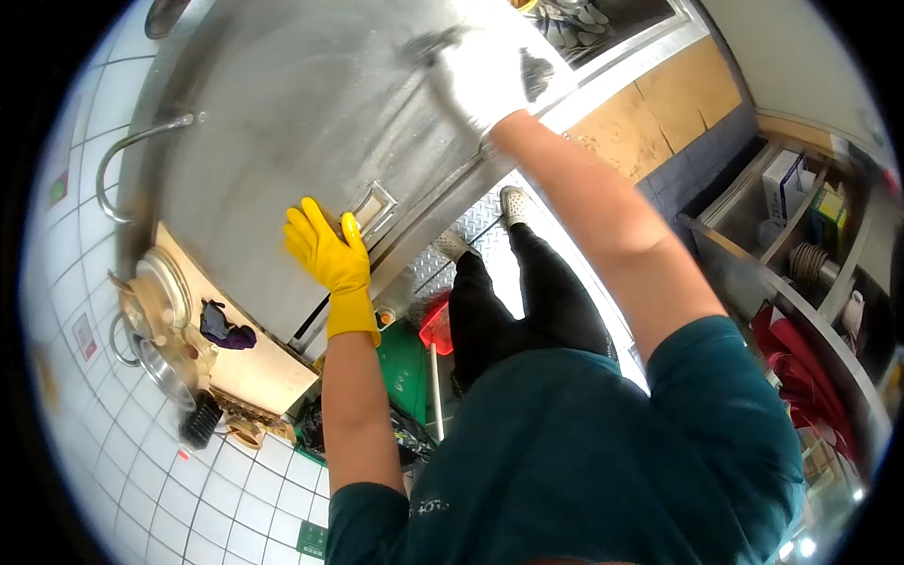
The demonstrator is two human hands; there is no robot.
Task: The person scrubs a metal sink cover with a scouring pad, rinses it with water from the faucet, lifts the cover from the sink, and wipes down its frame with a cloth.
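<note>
My left hand (325, 245), in a yellow rubber glove, lies flat with fingers stretched out on a broad stainless steel surface (254, 141). Just right of its thumb is a small rectangular fitting (375, 209) on the steel. My right hand (480, 85) wears a white glove and reaches to the far right part of the same surface. Motion and glare smear its fingers. A dark, frayed-looking grey patch (428, 45) shows at its far left side, and another dark patch (537, 75) at its right; what these are is unclear.
A curved metal bar (108, 165) stands out at the left. Below it, a wooden board (259, 363) bears a dark cloth-like item (226, 326), near metal pans (165, 372) and a black brush (201, 421). A red container (436, 325) sits beside my legs. Open shelves (791, 235) hold boxes at right.
</note>
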